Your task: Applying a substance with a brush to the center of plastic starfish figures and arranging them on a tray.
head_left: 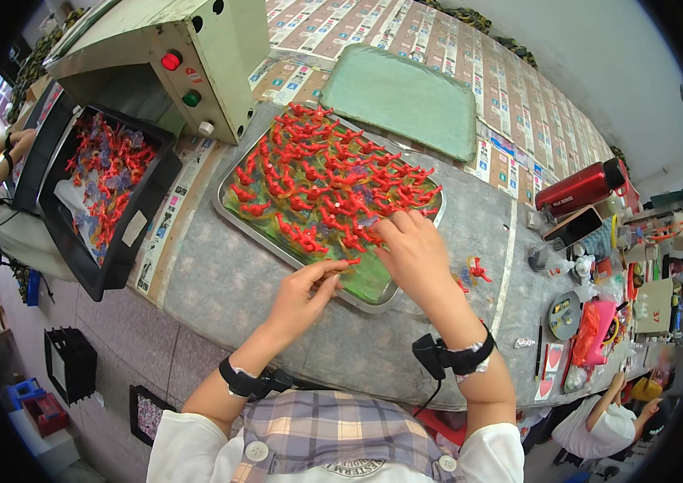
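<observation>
A metal tray (pixel 233 216) with a green lining lies on the grey-covered table, crowded with small red plastic figures (pixel 301 173) that have clear, yellowish and purple parts. At the tray's near edge my left hand (pixel 307 294) pinches a small red figure (pixel 351 262) between thumb and fingertips. My right hand (pixel 415 251) reaches over the tray's right part, its curled fingers down among the figures; its fingertips are partly hidden, and I cannot make out what they hold. To the right of the tray, a few loose figures (pixel 478 270) lie on the table.
A black bin (pixel 108 270) of red and purple pieces stands at the left, below a metal machine (pixel 185 48) with red and green buttons. Beyond the tray lies a pale green tray (pixel 406 97). A red flask (pixel 579 187) and clutter line the right. Other people work at both sides.
</observation>
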